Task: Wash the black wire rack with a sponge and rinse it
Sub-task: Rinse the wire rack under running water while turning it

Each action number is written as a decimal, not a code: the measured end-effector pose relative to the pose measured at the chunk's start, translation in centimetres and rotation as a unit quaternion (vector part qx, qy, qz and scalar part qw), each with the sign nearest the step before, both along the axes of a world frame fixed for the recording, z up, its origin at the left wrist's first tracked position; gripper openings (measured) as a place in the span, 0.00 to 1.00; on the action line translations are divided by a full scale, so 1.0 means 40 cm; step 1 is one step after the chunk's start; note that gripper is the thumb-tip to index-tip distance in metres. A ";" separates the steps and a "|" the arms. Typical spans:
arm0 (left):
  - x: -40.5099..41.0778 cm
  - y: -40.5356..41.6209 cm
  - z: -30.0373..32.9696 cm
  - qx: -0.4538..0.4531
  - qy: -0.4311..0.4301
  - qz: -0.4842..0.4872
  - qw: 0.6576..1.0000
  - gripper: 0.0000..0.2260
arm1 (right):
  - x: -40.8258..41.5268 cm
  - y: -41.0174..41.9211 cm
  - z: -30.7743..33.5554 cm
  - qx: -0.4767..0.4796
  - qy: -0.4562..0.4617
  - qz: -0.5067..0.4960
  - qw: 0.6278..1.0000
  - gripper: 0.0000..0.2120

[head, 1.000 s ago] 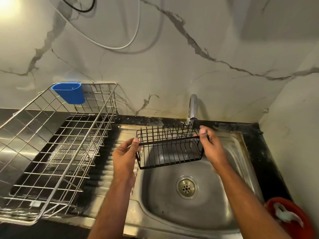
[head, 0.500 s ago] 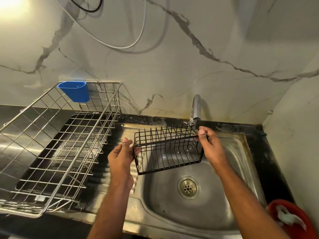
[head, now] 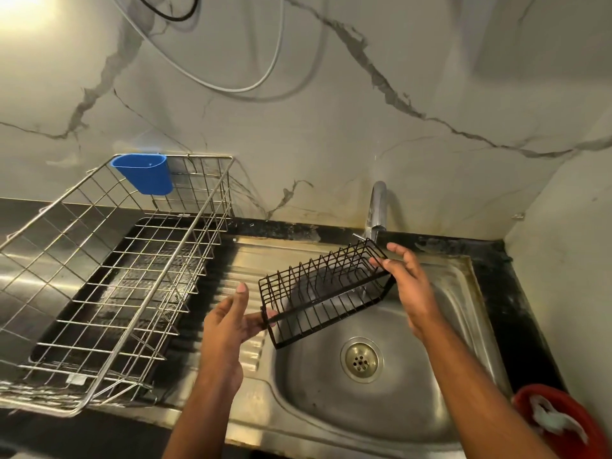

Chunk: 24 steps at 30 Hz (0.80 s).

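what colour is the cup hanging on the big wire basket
Blue cup, seen best in the head view.

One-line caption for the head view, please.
Both hands, left hand and right hand, hold the tilted black wire rack over the steel sink.
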<state>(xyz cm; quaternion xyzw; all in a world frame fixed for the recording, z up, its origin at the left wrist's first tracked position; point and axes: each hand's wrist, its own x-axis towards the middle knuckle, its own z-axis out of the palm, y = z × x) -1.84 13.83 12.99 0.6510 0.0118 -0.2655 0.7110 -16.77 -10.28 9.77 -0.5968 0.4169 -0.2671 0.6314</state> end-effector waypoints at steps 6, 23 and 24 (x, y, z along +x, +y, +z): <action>0.001 0.002 -0.023 0.049 -0.019 -0.058 0.997 0.30 | -0.007 -0.008 -0.016 0.011 -0.009 0.024 1.000 0.20; 0.008 -0.056 -0.064 0.085 -0.086 -0.183 0.976 0.37 | -0.062 -0.043 -0.040 0.010 0.015 0.007 1.000 0.31; 0.007 -0.056 -0.061 0.093 -0.102 -0.193 0.971 0.38 | -0.064 -0.043 -0.043 0.005 0.020 0.005 1.000 0.32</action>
